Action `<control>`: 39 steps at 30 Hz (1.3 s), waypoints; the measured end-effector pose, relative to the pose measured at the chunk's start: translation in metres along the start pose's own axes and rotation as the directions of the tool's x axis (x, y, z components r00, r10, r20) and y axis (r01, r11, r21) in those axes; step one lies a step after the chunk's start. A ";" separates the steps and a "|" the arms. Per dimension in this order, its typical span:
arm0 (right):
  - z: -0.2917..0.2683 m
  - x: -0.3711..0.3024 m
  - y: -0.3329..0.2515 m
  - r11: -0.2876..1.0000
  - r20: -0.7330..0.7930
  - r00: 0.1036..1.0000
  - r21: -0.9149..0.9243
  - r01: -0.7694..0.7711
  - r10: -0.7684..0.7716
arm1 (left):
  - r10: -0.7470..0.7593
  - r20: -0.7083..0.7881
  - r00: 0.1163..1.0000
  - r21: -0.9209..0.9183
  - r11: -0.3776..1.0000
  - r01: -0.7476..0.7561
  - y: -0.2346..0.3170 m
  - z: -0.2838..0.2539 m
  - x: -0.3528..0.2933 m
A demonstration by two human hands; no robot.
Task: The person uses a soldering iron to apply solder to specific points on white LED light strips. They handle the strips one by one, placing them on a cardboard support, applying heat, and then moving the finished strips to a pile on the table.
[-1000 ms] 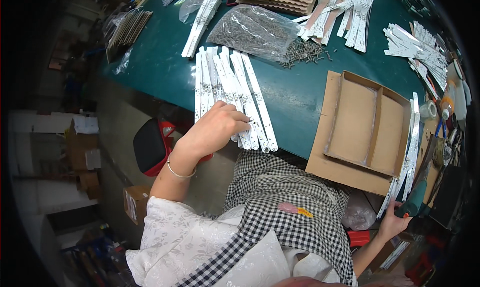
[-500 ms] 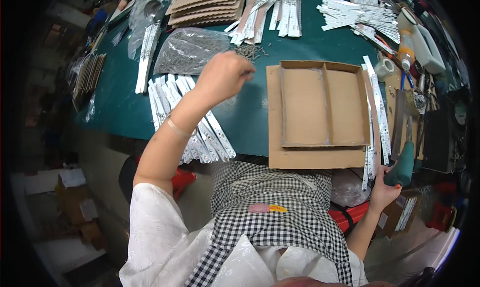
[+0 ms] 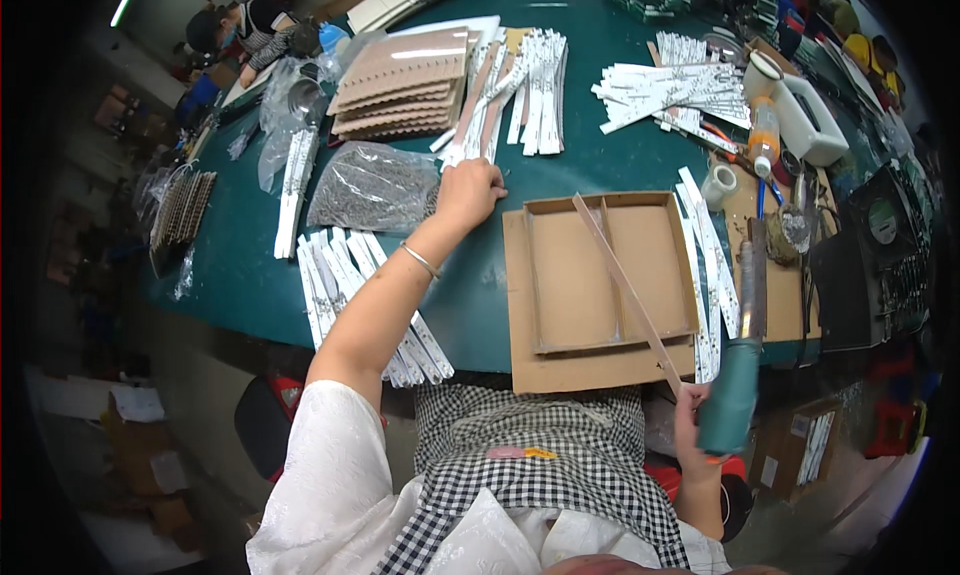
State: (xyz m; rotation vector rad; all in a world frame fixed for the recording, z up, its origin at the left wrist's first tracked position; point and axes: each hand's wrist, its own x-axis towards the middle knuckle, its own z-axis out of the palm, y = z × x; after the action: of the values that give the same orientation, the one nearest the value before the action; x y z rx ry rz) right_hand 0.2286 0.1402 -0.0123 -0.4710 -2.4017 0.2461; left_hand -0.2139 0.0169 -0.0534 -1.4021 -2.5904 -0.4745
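Observation:
My left hand (image 3: 468,192) is closed beside a clear bag (image 3: 368,193) of small grey parts, its fingers pinched where loose parts lay. Whatever is between the fingertips is hidden. At the right, near the table edge, my right hand (image 3: 692,427) grips a tool (image 3: 730,400) with a thick green handle and a metal shaft pointing away from me. A long thin pinkish strip (image 3: 634,295) runs from that hand across a shallow two-compartment cardboard box (image 3: 532,275). White strips with small components (image 3: 425,347) lie fanned out left of the box.
Ribbed brown trays (image 3: 400,85) are stacked at the back. More white strips (image 3: 545,95) lie beside them, with another pile (image 3: 680,90) at the back right. Tape (image 3: 718,185), an orange bottle (image 3: 763,140) and a white jug (image 3: 812,125) stand at the right. A co-worker (image 3: 250,35) sits far left.
My left hand has moved away from me onto the loose grey parts. My right hand has brought the green-handled tool leftward, and the thin strip now slants over the box. The view has tilted up.

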 end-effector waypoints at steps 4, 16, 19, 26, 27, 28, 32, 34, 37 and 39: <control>0.006 0.026 -0.024 0.965 -0.075 0.994 0.245 0.089 -0.073 | -0.029 -0.047 0.998 -0.094 0.995 0.024 0.005 -0.002 -0.003; 0.045 0.011 -0.027 0.898 0.081 0.995 0.432 -0.086 0.056 | 0.038 -0.129 0.991 -0.169 0.984 -0.060 0.018 -0.010 -0.018; 0.042 0.014 -0.015 0.873 0.098 0.986 0.461 -0.162 0.131 | 0.039 -0.125 0.991 -0.363 0.928 -0.082 0.046 -0.049 -0.038; 0.060 -0.005 -0.033 0.544 0.381 0.862 0.668 -0.507 0.335 | 0.004 0.165 0.986 -0.787 0.603 0.129 0.120 -0.111 -0.121; 0.062 -0.006 -0.035 0.549 0.412 0.851 0.650 -0.526 0.327 | -0.017 0.198 0.980 -0.838 0.516 0.178 0.126 -0.107 -0.129; 0.063 -0.006 -0.040 0.554 0.441 0.839 0.632 -0.542 0.317 | -0.061 0.233 0.971 -0.880 0.411 0.237 0.131 -0.104 -0.136; 0.056 -0.011 -0.046 0.550 0.423 0.842 0.639 -0.539 0.334 | -0.177 0.324 0.929 -0.938 0.065 0.340 0.149 -0.075 -0.151; 0.052 -0.018 -0.036 0.646 0.441 0.861 0.584 -0.491 0.255 | -0.177 0.317 0.932 -0.948 -0.018 0.319 0.155 -0.067 -0.154; 0.044 -0.008 -0.029 0.802 0.291 0.938 0.506 -0.319 0.190 | -0.160 0.340 0.927 -0.939 0.006 0.345 0.162 -0.067 -0.153; 0.041 0.002 -0.029 0.755 0.230 0.946 0.570 -0.323 0.231 | -0.123 0.293 0.948 -0.948 0.088 0.305 0.165 -0.066 -0.152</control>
State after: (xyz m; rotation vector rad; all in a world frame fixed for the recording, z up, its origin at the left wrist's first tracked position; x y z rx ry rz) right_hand 0.1929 0.1123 -0.0343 -0.5130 -2.2083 1.1807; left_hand 0.0069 -0.0412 -0.0013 -1.1389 -2.4513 -2.7020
